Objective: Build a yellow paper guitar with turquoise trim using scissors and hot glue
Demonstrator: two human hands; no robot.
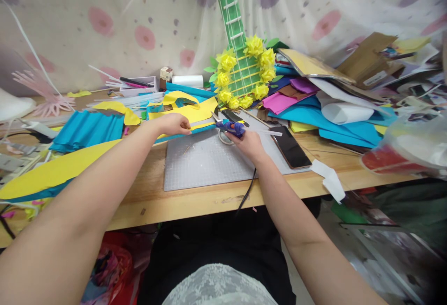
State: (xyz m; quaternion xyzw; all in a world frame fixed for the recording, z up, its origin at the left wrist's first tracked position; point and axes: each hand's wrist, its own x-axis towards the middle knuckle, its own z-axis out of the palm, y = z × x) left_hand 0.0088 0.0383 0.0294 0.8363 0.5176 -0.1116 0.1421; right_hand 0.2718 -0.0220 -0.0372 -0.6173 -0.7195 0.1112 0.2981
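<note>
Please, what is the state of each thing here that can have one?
Left hand: fingers curled
Right hand: closed around glue gun
Glue gun: held, clear stick protruding behind
Phone: flat, screen dark
Green guitar: upright, strung
Blue paper: pleated
White box: open, slim items inside
Clear container: reddish towards bottom

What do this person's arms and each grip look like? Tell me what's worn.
The left arm and right arm are bare, with no sleeve, watch or bracelet in view. The left grip and right grip wear no gloves; I cannot make out any rings.
</note>
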